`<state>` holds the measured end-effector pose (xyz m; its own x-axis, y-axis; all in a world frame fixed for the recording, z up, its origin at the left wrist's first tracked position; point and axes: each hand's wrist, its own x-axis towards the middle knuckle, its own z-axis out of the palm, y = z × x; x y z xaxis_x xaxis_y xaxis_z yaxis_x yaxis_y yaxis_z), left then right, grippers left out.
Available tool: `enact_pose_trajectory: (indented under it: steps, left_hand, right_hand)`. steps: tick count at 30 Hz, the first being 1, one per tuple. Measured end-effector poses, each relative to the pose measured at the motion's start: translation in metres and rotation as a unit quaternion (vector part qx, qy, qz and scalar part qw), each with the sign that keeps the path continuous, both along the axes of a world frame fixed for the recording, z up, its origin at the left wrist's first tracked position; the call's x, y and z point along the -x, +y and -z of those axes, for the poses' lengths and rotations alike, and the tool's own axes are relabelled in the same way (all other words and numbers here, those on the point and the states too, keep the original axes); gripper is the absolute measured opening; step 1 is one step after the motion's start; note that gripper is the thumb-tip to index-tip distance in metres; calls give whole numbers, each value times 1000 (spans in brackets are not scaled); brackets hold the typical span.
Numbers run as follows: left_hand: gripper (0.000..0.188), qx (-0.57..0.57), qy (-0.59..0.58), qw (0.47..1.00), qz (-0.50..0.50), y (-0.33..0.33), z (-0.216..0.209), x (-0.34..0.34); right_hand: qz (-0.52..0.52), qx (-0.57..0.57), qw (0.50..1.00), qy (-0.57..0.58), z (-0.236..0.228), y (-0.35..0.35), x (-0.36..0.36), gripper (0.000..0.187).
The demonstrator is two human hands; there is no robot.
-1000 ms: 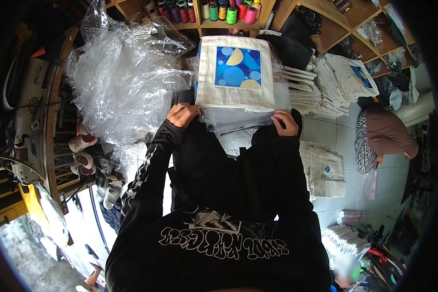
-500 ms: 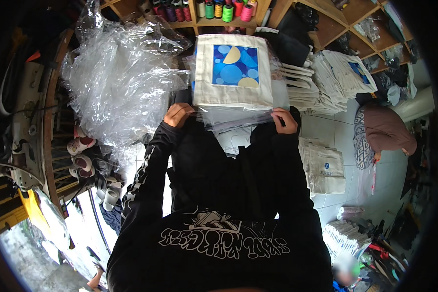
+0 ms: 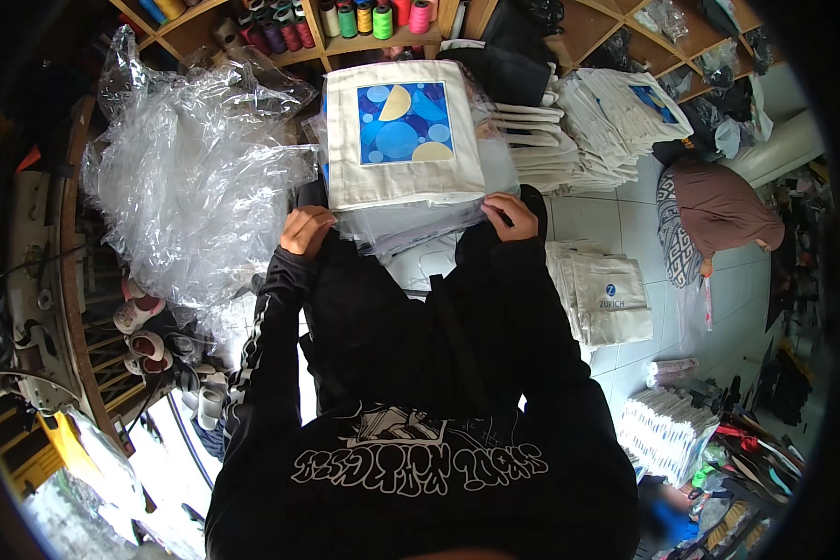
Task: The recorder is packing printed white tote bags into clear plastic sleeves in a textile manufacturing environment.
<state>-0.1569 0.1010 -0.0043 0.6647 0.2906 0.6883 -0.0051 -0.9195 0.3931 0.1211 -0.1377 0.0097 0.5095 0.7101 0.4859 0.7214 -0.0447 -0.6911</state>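
Observation:
A cream canvas bag (image 3: 345,183) with a blue panel of circles lies flat in front of me, over my knees. Clear plastic bags (image 3: 383,233) stick out beneath it and along its sides. At the near left corner, my left hand (image 3: 306,231) is closed with fingertips pinching the edge of the clear plastic. By the near right corner, my right hand (image 3: 511,217) pinches the plastic edge between thumb and forefinger. Whether the canvas bag is inside a plastic bag or only on top of it, I cannot tell.
A big heap of clear plastic (image 3: 187,177) rises on the left. Stacked canvas bags (image 3: 616,131) stand at the far right, others (image 3: 607,303) on the tiled floor. Thread spools (image 3: 383,21) line a wooden shelf at the back. A person (image 3: 723,210) bends down at the right.
The whole view has swung, so things sit farther left in the picture. Both hands keep to the near corners of the plastic; the canvas bag lies as before.

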Motion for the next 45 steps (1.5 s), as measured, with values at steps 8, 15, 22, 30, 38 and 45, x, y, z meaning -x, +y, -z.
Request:
enact_pose_trajectory:
  steps: [8,15,22,30,38,45]
  left_hand:
    - [15,31,-6,999,0,2,0,1]
    - [13,84,20,996,4,1,-1,3]
    - [8,124,48,991,-32,-2,-5,6]
    - [6,314,14,941,-124,-8,-2,4]
    - [13,468,-109,866,-136,-17,-8,-16]
    - [19,566,-55,796,-207,-15,4,-23]
  right_hand:
    - [-22,-9,1000,11,5,-2,-10,12]
    - [-46,6,998,36,-1,-2,-11,12]
    - [-51,35,993,96,-7,1,-12,6]
    - [-68,-60,964,250,6,6,-9,2]
    - [-28,-118,940,318,-12,20,4,7]
    - [45,-72,915,395,5,26,4,10]
